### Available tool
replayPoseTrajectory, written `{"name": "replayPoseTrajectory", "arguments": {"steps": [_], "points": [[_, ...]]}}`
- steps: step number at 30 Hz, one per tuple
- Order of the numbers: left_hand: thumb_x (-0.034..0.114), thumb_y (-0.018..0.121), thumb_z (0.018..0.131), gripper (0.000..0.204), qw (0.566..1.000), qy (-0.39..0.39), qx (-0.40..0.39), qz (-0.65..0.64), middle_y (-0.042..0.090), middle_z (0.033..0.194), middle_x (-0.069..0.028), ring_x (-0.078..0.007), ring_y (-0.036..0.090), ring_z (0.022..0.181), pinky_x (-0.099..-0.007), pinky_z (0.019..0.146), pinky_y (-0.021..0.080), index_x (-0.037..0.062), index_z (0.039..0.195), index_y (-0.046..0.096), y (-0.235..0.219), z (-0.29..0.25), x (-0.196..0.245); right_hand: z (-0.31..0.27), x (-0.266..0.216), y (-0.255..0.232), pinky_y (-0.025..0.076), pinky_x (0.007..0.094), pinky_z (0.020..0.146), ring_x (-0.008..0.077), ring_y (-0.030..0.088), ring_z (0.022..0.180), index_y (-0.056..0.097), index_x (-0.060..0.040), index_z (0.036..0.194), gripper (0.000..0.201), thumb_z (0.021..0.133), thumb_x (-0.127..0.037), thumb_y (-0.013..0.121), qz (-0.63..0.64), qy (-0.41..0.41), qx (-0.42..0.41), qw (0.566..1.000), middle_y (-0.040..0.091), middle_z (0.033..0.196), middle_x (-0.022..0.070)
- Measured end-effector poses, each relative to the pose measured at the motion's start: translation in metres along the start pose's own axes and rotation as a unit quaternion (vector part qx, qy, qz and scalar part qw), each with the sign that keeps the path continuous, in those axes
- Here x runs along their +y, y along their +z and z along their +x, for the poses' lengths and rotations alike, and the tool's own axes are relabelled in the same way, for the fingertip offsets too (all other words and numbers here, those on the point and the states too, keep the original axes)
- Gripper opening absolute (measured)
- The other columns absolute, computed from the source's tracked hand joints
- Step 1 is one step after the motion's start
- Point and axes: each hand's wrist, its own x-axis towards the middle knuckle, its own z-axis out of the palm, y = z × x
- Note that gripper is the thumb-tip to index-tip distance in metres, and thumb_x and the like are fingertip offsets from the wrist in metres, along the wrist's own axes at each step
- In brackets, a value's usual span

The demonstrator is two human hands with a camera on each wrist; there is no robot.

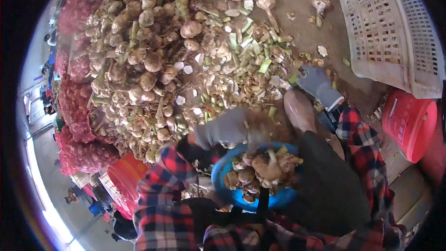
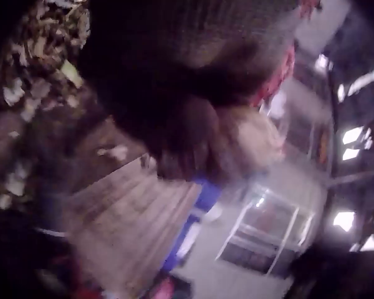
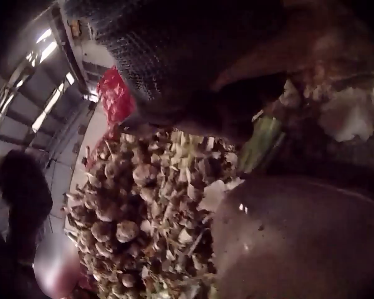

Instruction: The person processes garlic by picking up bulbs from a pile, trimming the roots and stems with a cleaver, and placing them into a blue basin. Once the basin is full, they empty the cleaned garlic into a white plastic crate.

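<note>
Above the blue basin (image 1: 218, 176), the gloved left hand (image 1: 225, 127) is blurred, its fingers at a garlic bulb with a stem (image 1: 268, 167) over the bulbs inside. The left wrist view shows a pale, blurred bulb (image 2: 255, 136) against the fingers of that dark hand (image 2: 193, 124). Beyond the shoe (image 1: 298, 109), the gloved right hand (image 1: 319, 85) is low over the floor. In the right wrist view a green stem piece (image 3: 262, 144) lies beside the dark right hand (image 3: 193, 93); whether its fingers hold anything is hidden.
A large heap of garlic (image 1: 144, 60) fills the left and centre, with cut stems and peelings (image 1: 251, 51) beside it. Red net sacks (image 1: 76, 107) line its far left. A white crate (image 1: 376, 32) and a red bucket (image 1: 406, 123) stand at the right.
</note>
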Motion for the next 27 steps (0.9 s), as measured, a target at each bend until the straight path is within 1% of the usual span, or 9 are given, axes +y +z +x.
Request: {"name": "replayPoseTrajectory", "arguments": {"steps": [2,4,8,12,16,20,24,25,27], "points": [[0.042,0.056,0.070,0.051,0.932,-0.328,0.153,0.032,0.057,0.093,-0.0134,-0.0254,0.055,0.086,-0.0338,0.074,0.042,0.0052,0.104,0.051,-0.055,0.017,-0.008,0.006,0.001,0.013,0.040,0.0378,0.079,0.0308,0.052,0.090,0.053,-0.0093,0.097,0.035,0.072,-0.033,0.046,0.025,0.003,-0.032,0.999,0.056,0.094,0.0150],[0.051,0.058,0.063,0.066,0.802,-0.330,0.470,0.164,0.057,0.092,-0.0175,-0.0282,0.054,0.090,-0.0353,0.075,0.042,-0.0006,0.103,0.050,-0.103,0.029,-0.090,0.014,0.003,0.028,0.040,0.0373,0.079,0.0313,0.052,0.090,0.053,-0.0099,0.099,0.037,0.070,-0.033,0.046,0.011,0.028,0.012,0.999,0.056,0.095,0.0149],[0.056,0.061,0.054,0.076,0.769,-0.484,0.413,0.055,0.053,0.100,-0.0208,-0.0309,0.052,0.092,-0.0361,0.078,0.041,-0.0017,0.102,0.051,-0.168,0.063,-0.148,0.014,-0.005,0.014,0.039,0.0359,0.082,0.0301,0.051,0.093,0.051,-0.0121,0.105,0.042,0.069,-0.033,0.047,0.013,0.011,-0.067,0.998,0.054,0.100,0.0140],[0.055,0.053,0.065,0.066,0.789,-0.367,0.489,0.055,0.059,0.085,-0.0148,-0.0234,0.057,0.079,-0.0323,0.071,0.043,-0.0070,0.088,0.057,-0.150,0.053,-0.184,0.015,0.004,0.010,0.039,0.0361,0.081,0.0292,0.051,0.093,0.051,-0.0130,0.106,0.043,0.069,-0.035,0.047,0.015,0.033,-0.046,0.998,0.054,0.100,0.0141],[0.035,0.042,0.078,0.048,0.821,0.027,0.253,-0.511,0.053,0.099,-0.0146,-0.0220,0.051,0.092,-0.0330,0.081,0.041,-0.0015,0.109,0.043,-0.099,0.011,-0.091,0.016,0.002,0.005,0.039,0.0370,0.081,0.0296,0.051,0.092,0.050,-0.0144,0.106,0.043,0.070,-0.037,0.047,-0.005,0.036,-0.024,0.999,0.055,0.097,0.0136],[0.040,0.037,0.081,0.053,0.644,0.055,0.269,-0.714,0.048,0.106,-0.0189,-0.0268,0.048,0.097,-0.0368,0.086,0.036,-0.0035,0.111,0.039,-0.031,0.019,-0.080,0.023,-0.020,0.008,0.041,0.0378,0.077,0.0305,0.052,0.089,0.053,-0.0172,0.101,0.037,0.070,-0.036,0.047,-0.001,-0.057,-0.007,0.998,0.056,0.093,0.0142],[0.034,0.037,0.084,0.045,0.622,0.076,0.207,-0.752,0.047,0.109,-0.0122,-0.0241,0.047,0.099,-0.0363,0.086,0.036,0.0007,0.115,0.037,0.030,0.057,-0.081,0.010,-0.064,0.001,0.043,0.0373,0.070,0.0295,0.055,0.079,0.055,-0.0159,0.093,0.030,0.068,-0.030,0.048,0.007,-0.144,0.013,0.990,0.058,0.082,0.0136],[0.038,0.040,0.081,0.051,0.849,0.013,0.326,-0.416,0.043,0.114,-0.0142,-0.0259,0.043,0.104,-0.0393,0.090,0.034,0.0003,0.115,0.036,0.037,0.061,-0.080,0.007,-0.067,0.000,0.044,0.0370,0.069,0.0291,0.056,0.076,0.055,-0.0155,0.092,0.029,0.067,-0.028,0.048,-0.018,-0.149,-0.001,0.989,0.059,0.079,0.0129],[0.031,0.037,0.084,0.041,0.743,0.033,0.279,-0.608,0.045,0.111,-0.0119,-0.0220,0.045,0.101,-0.0348,0.087,0.036,0.0009,0.113,0.037,0.042,0.063,-0.081,-0.001,-0.060,0.011,0.044,0.0368,0.068,0.0291,0.056,0.075,0.055,-0.0150,0.090,0.027,0.067,-0.026,0.048,0.010,-0.157,0.002,0.988,0.059,0.078,0.0129]]}}
